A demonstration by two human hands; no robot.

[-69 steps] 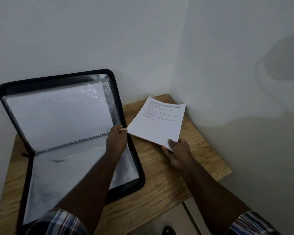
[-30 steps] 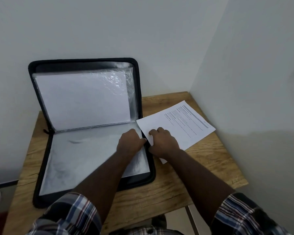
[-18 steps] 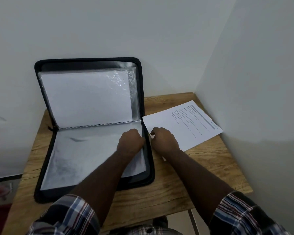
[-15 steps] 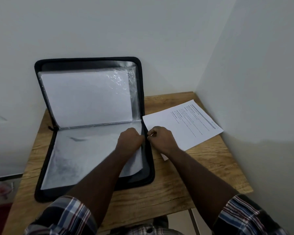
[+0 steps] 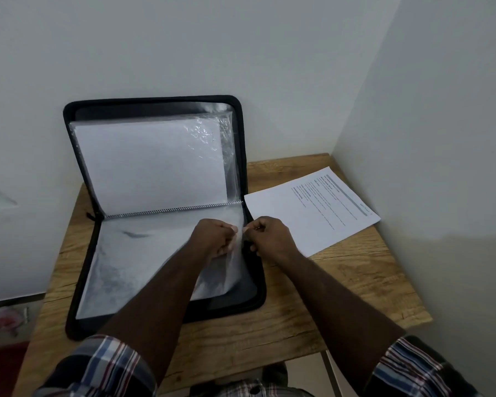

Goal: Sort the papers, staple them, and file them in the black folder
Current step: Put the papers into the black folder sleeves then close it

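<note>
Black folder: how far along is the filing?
Done: black folder lies open with its lid against the wall. In hand: left hand and right hand pinch a clear sleeve's edge. Left: printed papers lie beside it on the table, unfiled.

A wooden table (image 5: 312, 310) carries the open black folder (image 5: 241, 303) and, beside it, printed papers (image 5: 312, 213).

Both hands (image 5: 242, 234) pinching a plastic sleeve (image 5: 226, 262) in the open black folder (image 5: 252, 293).
</note>
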